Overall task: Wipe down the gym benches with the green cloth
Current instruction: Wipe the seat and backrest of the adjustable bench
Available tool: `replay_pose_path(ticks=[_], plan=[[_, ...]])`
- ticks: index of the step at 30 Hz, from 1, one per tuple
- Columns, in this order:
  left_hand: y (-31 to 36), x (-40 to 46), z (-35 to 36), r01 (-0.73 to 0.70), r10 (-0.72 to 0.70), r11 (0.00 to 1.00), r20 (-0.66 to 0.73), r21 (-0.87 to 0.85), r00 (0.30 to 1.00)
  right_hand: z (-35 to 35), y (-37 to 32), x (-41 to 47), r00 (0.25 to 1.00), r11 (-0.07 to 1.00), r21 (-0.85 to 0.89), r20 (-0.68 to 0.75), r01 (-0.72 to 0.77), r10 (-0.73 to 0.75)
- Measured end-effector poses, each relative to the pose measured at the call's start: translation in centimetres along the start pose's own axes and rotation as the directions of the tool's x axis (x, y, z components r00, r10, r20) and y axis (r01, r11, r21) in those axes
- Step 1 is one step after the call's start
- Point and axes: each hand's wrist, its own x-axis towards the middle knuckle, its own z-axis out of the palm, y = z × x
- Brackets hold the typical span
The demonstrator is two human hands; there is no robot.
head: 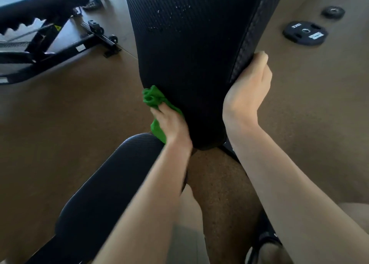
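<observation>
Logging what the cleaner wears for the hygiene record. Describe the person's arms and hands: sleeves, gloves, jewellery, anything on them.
Both forearms are bare all the way to the bottom edge of the head view; no sleeve shows. The left hand and the right hand wear no gloves. No watch, bracelet or band sits on either wrist, and no ring shows on the visible fingers. No markings can be made out; the picture is somewhat blurred.

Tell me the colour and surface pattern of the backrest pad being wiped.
Black, with a fine ribbed weave; the backrest pad shows it best in the head view, the only one.
</observation>
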Motion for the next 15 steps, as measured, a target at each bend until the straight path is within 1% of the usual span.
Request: replay_pose_path(ticks=[1,2,4,7,8,10,11,13,15], plan=[[0.2,2.4,-0.2,0.036,-0.036,0.999,0.0,-0.031,0.999,0.1,0.1,0.1,1.0,1.0,-0.007,-0.002,0.009,-0.009],[0.5,4.4,-0.3,0.082,-0.08,0.995,0.029,-0.049,0.996,0.1,0.1,0.1,1.0,1.0,-0.009,-0.003,0.017,-0.017],[0.1,5.6,-0.4,0.123,-0.121,0.991,0.049,-0.052,0.991,0.3,0.2,0.2,1.0,1.0,-0.007,0.008,0.022,-0.022],[-2.4,0.9,-0.2,0.144,-0.141,0.985,0.036,-0.092,0.989,0.2,0.3,0.1,1.0,1.0,-0.01,0.011,0.01,-0.01],[-2.8,-1.1,-0.1,0.178,-0.177,0.977,0.015,-0.119,0.984,0.2,0.3,0.1,1.0,1.0,-0.01,0.008,0.008,-0.008],[-3.5,-5.3,0.1,0.267,-0.272,0.958,-0.04,-0.104,0.961,0.2,0.2,0.0,1.0,1.0,-0.012,0.004,-0.003,0.003],[-3.7,-7.3,0.3,0.308,-0.313,0.946,-0.037,-0.104,0.949,0.1,0.2,0.0,1.0,1.0,-0.013,0.001,-0.009,0.009],[-3.5,-11.0,0.7,0.359,-0.361,0.924,0.011,-0.13,0.933,0.1,0.2,0.0,1.0,1.0,-0.017,-0.001,-0.014,0.014],[-3.1,-12.7,1.1,0.361,-0.36,0.923,0.026,-0.131,0.932,0.1,0.1,-0.1,1.0,0.999,-0.027,0.003,-0.021,0.021]])
